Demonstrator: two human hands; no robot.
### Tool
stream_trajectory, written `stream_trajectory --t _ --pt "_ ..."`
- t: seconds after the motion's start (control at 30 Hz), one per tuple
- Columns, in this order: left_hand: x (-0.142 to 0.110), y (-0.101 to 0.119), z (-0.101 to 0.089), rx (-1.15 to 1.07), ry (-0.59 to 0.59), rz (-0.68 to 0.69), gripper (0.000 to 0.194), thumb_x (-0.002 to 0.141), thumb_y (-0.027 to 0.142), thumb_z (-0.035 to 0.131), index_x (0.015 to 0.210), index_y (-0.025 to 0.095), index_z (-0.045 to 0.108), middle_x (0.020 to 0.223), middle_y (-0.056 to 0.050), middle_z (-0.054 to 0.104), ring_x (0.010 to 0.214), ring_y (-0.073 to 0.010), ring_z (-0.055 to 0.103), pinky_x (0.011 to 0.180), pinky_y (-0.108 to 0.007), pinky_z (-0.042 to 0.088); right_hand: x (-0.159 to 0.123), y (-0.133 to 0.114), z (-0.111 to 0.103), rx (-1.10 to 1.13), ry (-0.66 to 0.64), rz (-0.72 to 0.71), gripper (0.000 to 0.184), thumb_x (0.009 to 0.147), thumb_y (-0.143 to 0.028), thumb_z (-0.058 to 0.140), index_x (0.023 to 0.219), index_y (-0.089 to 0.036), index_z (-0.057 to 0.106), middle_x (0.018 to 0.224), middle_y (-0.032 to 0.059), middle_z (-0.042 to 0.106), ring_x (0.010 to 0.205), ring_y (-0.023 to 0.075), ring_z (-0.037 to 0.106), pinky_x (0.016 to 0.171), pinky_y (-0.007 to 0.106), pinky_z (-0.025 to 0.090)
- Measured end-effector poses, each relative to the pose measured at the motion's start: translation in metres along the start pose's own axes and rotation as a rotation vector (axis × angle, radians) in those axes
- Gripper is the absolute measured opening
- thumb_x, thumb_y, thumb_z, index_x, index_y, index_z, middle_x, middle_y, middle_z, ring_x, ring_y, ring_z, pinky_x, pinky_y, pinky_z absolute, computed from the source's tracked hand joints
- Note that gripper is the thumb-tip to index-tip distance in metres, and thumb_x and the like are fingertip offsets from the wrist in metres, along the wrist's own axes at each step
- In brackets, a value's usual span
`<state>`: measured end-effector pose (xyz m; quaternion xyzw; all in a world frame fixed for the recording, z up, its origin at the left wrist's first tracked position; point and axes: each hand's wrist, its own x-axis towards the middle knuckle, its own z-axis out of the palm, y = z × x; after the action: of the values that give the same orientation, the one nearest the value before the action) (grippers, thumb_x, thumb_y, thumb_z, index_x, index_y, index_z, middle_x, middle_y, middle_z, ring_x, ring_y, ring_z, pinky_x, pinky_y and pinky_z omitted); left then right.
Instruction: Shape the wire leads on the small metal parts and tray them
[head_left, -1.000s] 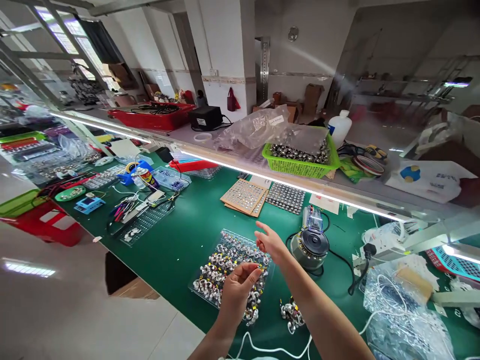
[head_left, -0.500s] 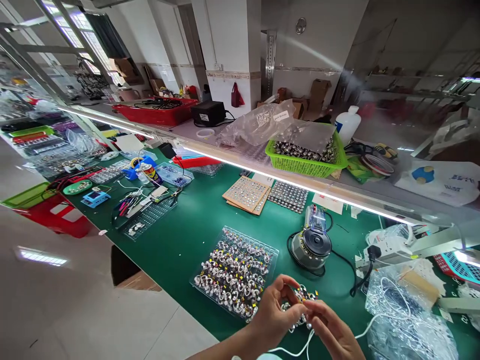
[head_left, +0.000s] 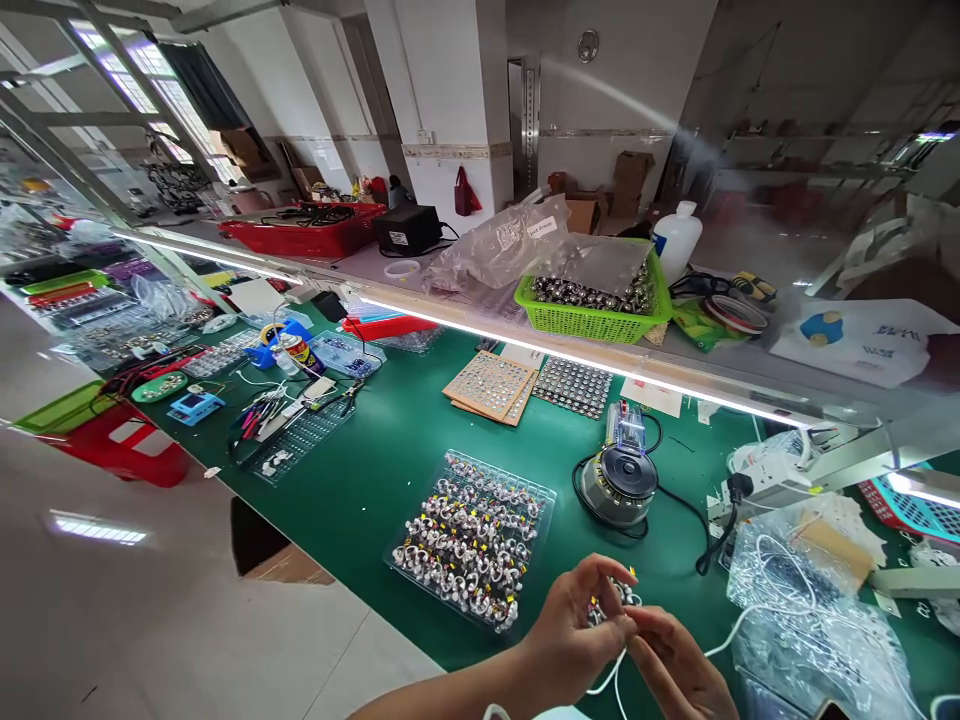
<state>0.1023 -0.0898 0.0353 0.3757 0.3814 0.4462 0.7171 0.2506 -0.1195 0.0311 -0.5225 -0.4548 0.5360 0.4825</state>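
Note:
My left hand (head_left: 581, 632) is closed in a pinch at the front of the green bench, its thumb and fingertips meeting those of my right hand (head_left: 679, 662). My right fingers are pinched too. Whatever sits between the fingertips is too small and covered to make out. Just behind the hands, partly hidden by them, lies a small heap of parts with white wires and yellow tags (head_left: 630, 592). To the left stands a clear plastic tray (head_left: 551, 500) filled with rows of similar small wired parts.
A round grey device (head_left: 619, 485) with a black cable stands behind my hands. Bubble wrap (head_left: 817, 610) lies on the right. Boards of small round pieces (head_left: 491, 385) lie farther back. Under the lit shelf edge, pliers and tools (head_left: 262, 410) lie left. A green basket (head_left: 592, 318) stands above.
My two hands have moved slightly right, still together at the fingertips, and cover more of the small heap. The camera view has shifted a little.

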Motion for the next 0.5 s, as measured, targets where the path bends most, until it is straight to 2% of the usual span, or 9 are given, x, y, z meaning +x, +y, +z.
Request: stream_trajectory --t 0.17,0.4,0.5 --pt "0.001 0.003 0.000 -0.035 -0.010 0.036 0.036 0.071 0.027 0.078 0.102 0.017 0.064 0.071 0.002 0.055 0.064 -0.0095 0.050 0.060 -0.021 0.042 0.002 -0.004 0.000 0.053 -0.066 -0.023 0.021 0.080 -0.037 0.072 0.097 -0.025 0.074 0.093 0.0065 0.072 0.086 0.0238 0.070 0.077 0.029 0.058" --pt "0.003 0.020 -0.002 -0.120 -0.021 0.028 0.038 0.068 0.029 0.083 0.097 0.015 0.062 0.072 -0.001 0.066 0.066 -0.0112 0.060 0.064 -0.022 0.047 0.000 -0.031 0.008 0.126 0.029 0.000 0.020 0.079 -0.033 0.074 0.095 -0.022 0.072 0.093 0.0064 0.067 0.086 0.0212 0.064 0.076 0.028 0.055" --pt "-0.001 0.025 -0.005 -0.086 0.002 0.033 0.035 0.070 0.030 0.082 0.096 0.016 0.062 0.076 -0.002 0.068 0.068 -0.0116 0.063 0.064 -0.022 0.048 0.001 -0.034 0.013 0.200 -0.005 0.035 0.025 0.079 -0.033 0.075 0.102 -0.023 0.070 0.093 0.0062 0.067 0.084 0.0202 0.063 0.075 0.029 0.054"
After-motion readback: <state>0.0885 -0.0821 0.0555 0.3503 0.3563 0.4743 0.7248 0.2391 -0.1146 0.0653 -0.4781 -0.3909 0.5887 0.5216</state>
